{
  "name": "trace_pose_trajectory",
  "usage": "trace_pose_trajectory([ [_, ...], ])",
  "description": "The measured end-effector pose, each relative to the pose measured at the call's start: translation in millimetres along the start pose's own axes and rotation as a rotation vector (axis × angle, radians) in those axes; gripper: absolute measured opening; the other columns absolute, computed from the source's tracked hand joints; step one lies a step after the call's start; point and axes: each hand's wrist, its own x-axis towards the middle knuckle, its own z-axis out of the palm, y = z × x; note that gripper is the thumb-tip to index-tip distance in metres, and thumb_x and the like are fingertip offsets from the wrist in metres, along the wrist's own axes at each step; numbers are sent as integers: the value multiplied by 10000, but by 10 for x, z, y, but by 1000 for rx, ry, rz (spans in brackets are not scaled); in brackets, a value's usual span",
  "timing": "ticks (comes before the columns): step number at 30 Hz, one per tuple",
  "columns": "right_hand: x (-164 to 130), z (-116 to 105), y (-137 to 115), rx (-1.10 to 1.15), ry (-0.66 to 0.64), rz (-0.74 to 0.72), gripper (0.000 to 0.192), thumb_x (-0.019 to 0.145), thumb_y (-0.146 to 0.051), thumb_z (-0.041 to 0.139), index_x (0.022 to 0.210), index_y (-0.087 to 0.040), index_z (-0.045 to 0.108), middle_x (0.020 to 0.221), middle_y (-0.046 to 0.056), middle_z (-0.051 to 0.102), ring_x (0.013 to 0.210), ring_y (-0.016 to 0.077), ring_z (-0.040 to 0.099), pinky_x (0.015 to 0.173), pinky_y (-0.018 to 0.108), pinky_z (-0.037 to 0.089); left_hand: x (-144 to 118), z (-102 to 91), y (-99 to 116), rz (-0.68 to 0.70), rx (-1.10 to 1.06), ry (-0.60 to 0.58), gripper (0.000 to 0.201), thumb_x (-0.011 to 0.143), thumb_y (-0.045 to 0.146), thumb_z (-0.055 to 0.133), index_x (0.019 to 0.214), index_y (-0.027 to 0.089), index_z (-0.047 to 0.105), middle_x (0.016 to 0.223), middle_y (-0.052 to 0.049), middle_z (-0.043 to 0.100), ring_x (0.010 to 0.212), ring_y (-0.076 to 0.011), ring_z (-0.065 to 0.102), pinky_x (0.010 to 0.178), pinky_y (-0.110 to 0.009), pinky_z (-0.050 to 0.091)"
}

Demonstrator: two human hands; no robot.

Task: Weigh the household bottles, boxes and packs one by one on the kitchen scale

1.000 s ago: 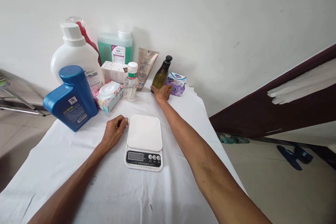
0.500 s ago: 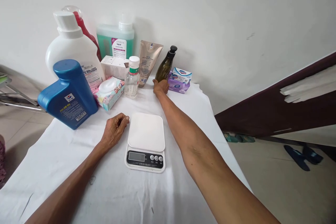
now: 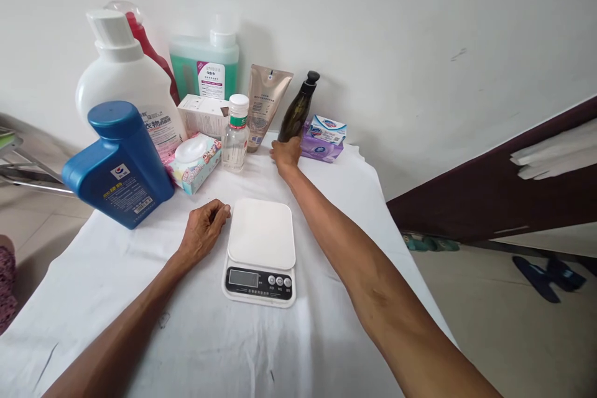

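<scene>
The right hand is stretched out to the far edge of the white-clothed table and wraps the base of a dark olive pump bottle, fingers closed around its lower part; the bottle leans a little to the right, its black pump head toward the wall. Just beside it on the right lies a purple soap box with a blue-and-white soap box on top — the bottle touches or nearly touches them, which one I cannot tell. To the bottle's left stand a tan tube and a small clear bottle with a white cap. The left hand rests on the cloth loosely curled, holding nothing, its fingertips just beside the left edge of a white kitchen scale whose platform is bare. Farther left are a pack of wet wipes, a tilted blue jug, a large white detergent bottle and a green-liquid jug against the wall.
</scene>
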Motion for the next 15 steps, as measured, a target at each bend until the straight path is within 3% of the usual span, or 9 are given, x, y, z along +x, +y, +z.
trace_pose_trajectory([
  [3, -38, -76, -159, 132, -21, -47, 512, 956, -364, 635, 1401, -151, 499, 1162, 150, 722, 1068, 264, 696, 922, 442, 575, -1, 3, -3, 3, 2, 3, 425, 955, 530, 504, 732, 180, 594, 557, 33, 463, 547, -122, 416, 555, -268, 326],
  [6, 40, -86, -349, 238, -91, -116, 642, 850, -350, 746, 1413, -219, 466, 1337, 119, 666, 1200, 243, 646, 1013, 412, 529, 0, 6, -11, 0, 9, 10, 420, 954, 527, 508, 734, 180, 597, 550, 35, 461, 540, -120, 410, 550, -267, 321],
  [10, 194, 11, -453, 205, -202, -54, 571, 740, -278, 808, 1252, -166, 581, 1204, 116, 711, 1101, 253, 674, 979, 400, 528, 2, 4, -9, 5, 6, 10, 415, 953, 517, 508, 733, 178, 602, 554, 34, 467, 542, -119, 409, 552, -266, 324],
  [15, 230, 100, -366, 233, -198, -47, 406, 786, -385, 768, 1112, -175, 649, 1059, 81, 741, 987, 239, 685, 908, 403, 549, 1, 3, 5, 5, -4, 0, 415, 962, 511, 498, 742, 176, 609, 564, 32, 474, 548, -119, 417, 559, -271, 327],
])
